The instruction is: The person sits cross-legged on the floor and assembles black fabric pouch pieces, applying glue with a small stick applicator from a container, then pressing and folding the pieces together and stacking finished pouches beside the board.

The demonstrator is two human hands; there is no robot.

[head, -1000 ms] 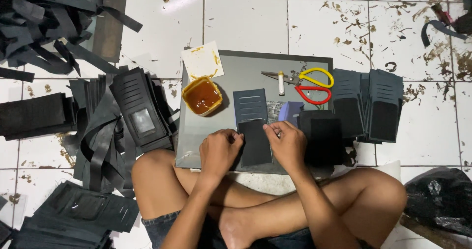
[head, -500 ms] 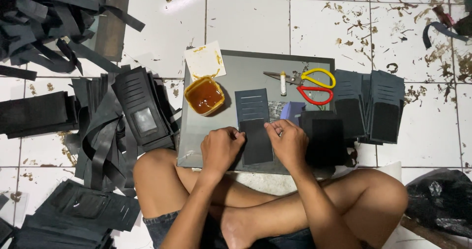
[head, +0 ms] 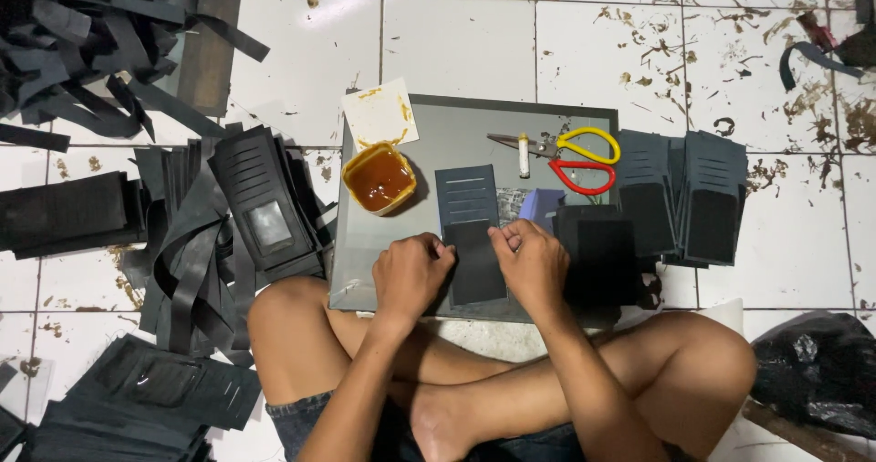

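Head camera view: a person sits cross-legged on a stained white tile floor (head: pixel 456 47), both hands working a black wallet panel (head: pixel 473 234) that lies flat near the front edge of a grey board (head: pixel 456 134). The left hand (head: pixel 411 275) curls its grip closed on the panel's left edge; the right hand (head: pixel 532 261) pinches the right edge with bent fingers. Just behind the panel sit an orange tub of brown glue (head: pixel 380 177), a white card (head: pixel 380 114) and yellow-and-red scissors (head: pixel 575 156). Stacks of black wallet pieces (head: pixel 693 197) lie to the right, with loose black strips (head: pixel 187 261) piled to the left.
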